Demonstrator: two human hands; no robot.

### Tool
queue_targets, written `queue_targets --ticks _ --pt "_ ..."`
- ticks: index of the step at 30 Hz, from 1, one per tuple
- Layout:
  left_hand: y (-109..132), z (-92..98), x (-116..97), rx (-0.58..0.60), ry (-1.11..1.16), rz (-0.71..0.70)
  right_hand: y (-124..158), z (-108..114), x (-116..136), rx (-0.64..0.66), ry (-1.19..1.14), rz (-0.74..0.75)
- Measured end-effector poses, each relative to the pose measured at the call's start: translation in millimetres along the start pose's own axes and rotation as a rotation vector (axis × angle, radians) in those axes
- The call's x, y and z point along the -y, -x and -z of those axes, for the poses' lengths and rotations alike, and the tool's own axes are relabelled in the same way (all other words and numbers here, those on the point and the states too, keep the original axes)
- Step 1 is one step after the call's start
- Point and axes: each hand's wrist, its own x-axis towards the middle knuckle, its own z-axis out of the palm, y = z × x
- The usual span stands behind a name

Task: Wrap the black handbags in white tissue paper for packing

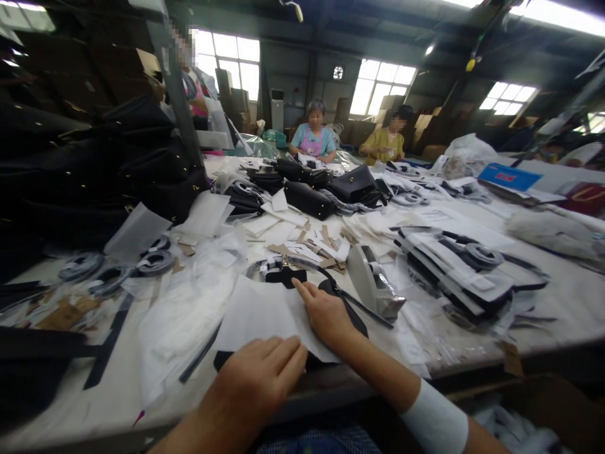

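A white sheet of paper lies over a black bag piece at the table's near edge. My left hand rests flat on the sheet's near edge, fingers stretched out. My right hand lies on the sheet's right side, forefinger pointing toward a small black leather part with a strap. A white band wraps my right forearm. A grey tape dispenser stands just right of my right hand.
Black handbags and coiled straps cover the white table, with paper scraps and brown tags. Stacked black-and-white pieces lie at right. A rack of black bags stands left. Two seated people work at the far end.
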Motion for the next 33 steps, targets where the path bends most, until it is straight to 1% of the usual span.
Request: queue_targets --ticks 2,3,5,7,10,12,15,18,20,23,26,28,30,32,33 --pt "-16 -1.0 15 0.082 0.022 -0.106 1 2 -1 0.022 -0.033 -0.010" --pt "-20 -3.3 21 0.121 0.042 -0.124 1 2 -1 0.027 -0.049 -0.015" --pt "-22 -7.0 27 0.145 0.050 -0.090 3 0 -3 0.010 -0.069 -0.009" --pt "-20 -5.8 26 0.134 -0.002 -0.015 4 -3 -5 -0.031 -0.065 0.016" --pt "-21 2.5 24 0.139 -0.111 0.074 4 -8 -6 -0.057 -0.041 0.042" --pt "-26 5.2 25 0.177 -0.124 0.051 3 -8 -6 -0.053 -0.031 0.037" --pt "-28 -1.3 27 0.288 -0.054 -0.047 2 -7 -8 -0.039 -0.054 0.013" --pt "-14 -15.7 23 0.387 -0.032 -0.011 1 -5 -15 -0.047 -0.142 -0.031" --pt "2 -25.7 17 0.375 -0.074 0.003 -2 -2 -21 -0.070 -0.230 -0.083" --pt "23 -38.9 4 0.302 -0.148 0.010 -8 0 -35 -0.116 -0.406 -0.151" --pt "34 -49.5 -9 0.245 -0.191 0.099 -15 0 -54 -0.149 -0.553 -0.177" --pt "35 -55.2 -15 0.214 -0.190 0.149 -17 2 -65 -0.146 -0.578 -0.181" --pt "35 -59.8 -19 0.205 -0.179 0.171 -13 9 -71 -0.151 -0.575 -0.184" --pt "35 -63.4 -22 0.216 -0.174 0.176 -4 20 -69 -0.240 -0.511 -0.165" --pt "35 -64.8 -23 0.221 -0.175 0.176 3 26 -65 -0.307 -0.453 -0.122"
